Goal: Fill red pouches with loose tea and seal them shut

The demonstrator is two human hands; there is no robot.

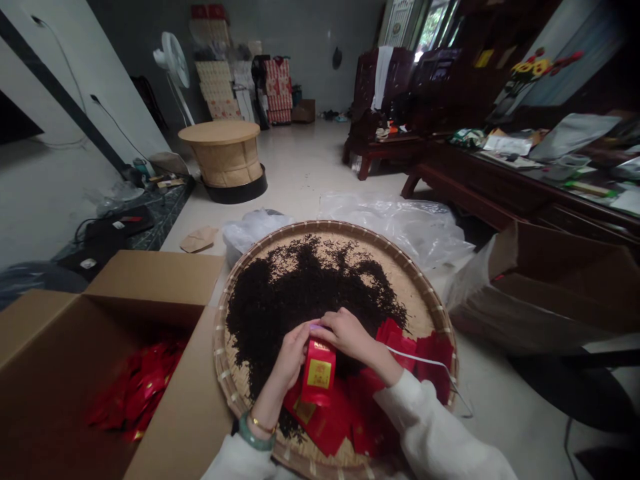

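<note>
Left hand [293, 353] and right hand [347, 333] observed close together, fingers pinching the upper end of a red packet [319, 373]; both touch it, neither nearer. Packet hangs just below the fingertips, long axis running from them toward the wearer, lower end free. Dark loose leaves [300, 287] lie beyond the hands, on a woven tray [219, 333]

Around me, a pale, glossy floor [295, 177] runs dimly lit to a grey back wall [310, 37]. A window [431, 30] at the back right is bright with daylight. A white fan [176, 60] stands behind the left edge of a round table [220, 133]; boxes [217, 87] are stacked beyond. A long dark table [505, 183] on the right has papers [510, 145] by its left edge.
</note>
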